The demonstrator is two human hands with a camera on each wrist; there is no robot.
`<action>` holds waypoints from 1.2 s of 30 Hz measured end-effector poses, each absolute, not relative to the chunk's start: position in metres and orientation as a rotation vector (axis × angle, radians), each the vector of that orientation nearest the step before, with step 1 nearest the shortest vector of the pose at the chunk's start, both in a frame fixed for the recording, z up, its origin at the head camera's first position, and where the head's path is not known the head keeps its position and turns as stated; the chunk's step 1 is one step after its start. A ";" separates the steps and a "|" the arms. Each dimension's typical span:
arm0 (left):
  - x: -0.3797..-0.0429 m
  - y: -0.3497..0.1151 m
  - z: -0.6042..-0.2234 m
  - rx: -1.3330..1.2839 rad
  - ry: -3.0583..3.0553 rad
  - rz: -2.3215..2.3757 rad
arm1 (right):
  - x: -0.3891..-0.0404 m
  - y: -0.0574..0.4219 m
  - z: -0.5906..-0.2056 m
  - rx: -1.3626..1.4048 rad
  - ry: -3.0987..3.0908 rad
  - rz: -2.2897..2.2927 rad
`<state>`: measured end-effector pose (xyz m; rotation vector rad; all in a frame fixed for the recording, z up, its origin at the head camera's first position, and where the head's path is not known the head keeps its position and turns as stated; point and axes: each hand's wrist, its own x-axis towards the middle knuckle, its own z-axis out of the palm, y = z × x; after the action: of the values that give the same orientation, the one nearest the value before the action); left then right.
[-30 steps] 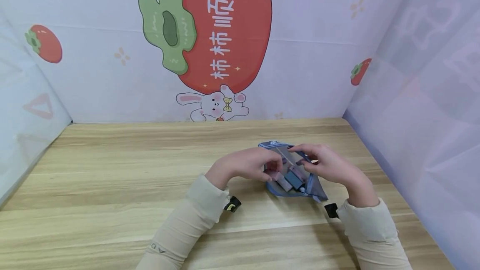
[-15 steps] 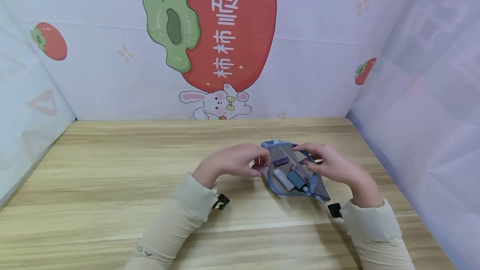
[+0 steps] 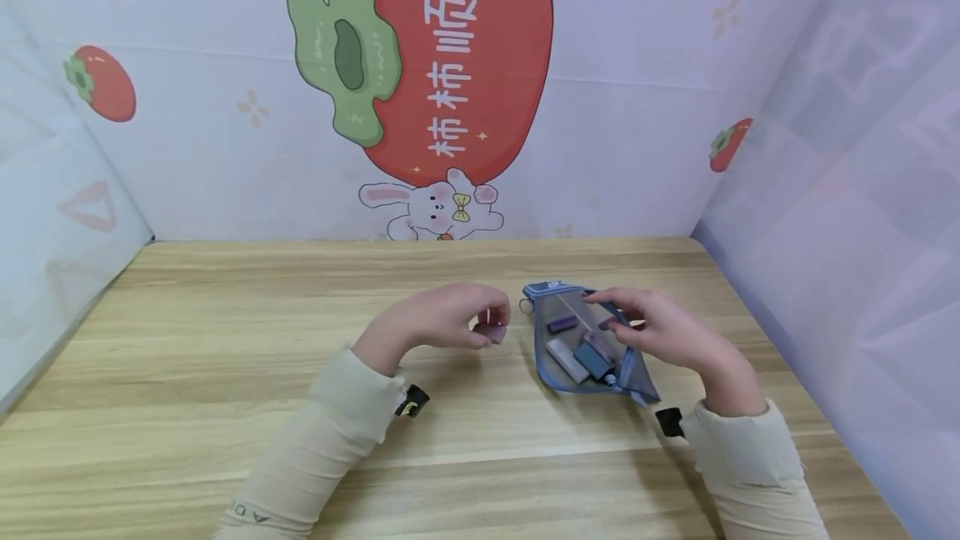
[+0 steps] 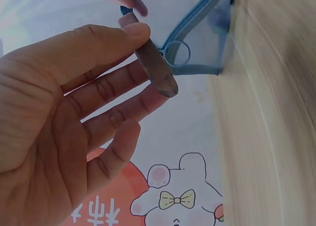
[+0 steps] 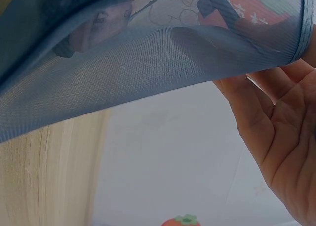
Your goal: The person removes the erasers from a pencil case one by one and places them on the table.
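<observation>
My left hand (image 3: 435, 319) pinches a small, flat, pinkish-grey eraser (image 4: 157, 68) between thumb and fingers. Its rounded end looks smudged dark in the left wrist view. To its right lies a blue-edged mesh zip pouch (image 3: 546, 377), gaping towards the head camera. My right hand (image 3: 667, 336) holds the pouch's right edge, thumb inside and fingers along the rim; the mesh covers some fingertips in the right wrist view. Inside are a whitish block (image 3: 567, 360), a blue block (image 3: 592, 360), a dark purple piece (image 3: 561, 323) and a mauve block (image 3: 600, 346).
The wooden table (image 3: 300, 407) runs back to a printed cloth wall (image 3: 615, 157). Cloth also closes off the left and right sides. A ring (image 4: 177, 54) hangs from the pouch's zip corner. Each wrist carries a small black mount (image 3: 412, 401).
My left hand has come out of the pouch with the eraser and moved left, away from it. My right hand stays at the pouch's edge.
</observation>
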<state>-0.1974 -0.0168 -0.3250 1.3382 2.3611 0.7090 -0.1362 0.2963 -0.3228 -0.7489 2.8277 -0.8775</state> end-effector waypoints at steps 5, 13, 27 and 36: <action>-0.196 -0.028 -0.326 1.286 2.397 0.663 | -0.136 0.296 -0.323 -0.742 2.825 -0.880; -0.195 -0.042 -0.327 1.259 2.439 0.635 | -0.136 0.297 -0.323 -0.723 2.796 -0.903; -0.197 -0.071 -0.340 1.196 2.516 0.584 | -0.135 0.298 -0.323 -0.712 2.759 -0.946; -0.197 -0.099 -0.352 1.157 2.547 0.558 | -0.135 0.297 -0.324 -0.701 2.756 -0.948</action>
<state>-0.1969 -0.0989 -0.3523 1.1568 2.5466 0.5575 -0.1351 0.2975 -0.3238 -0.7006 2.7561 -0.9479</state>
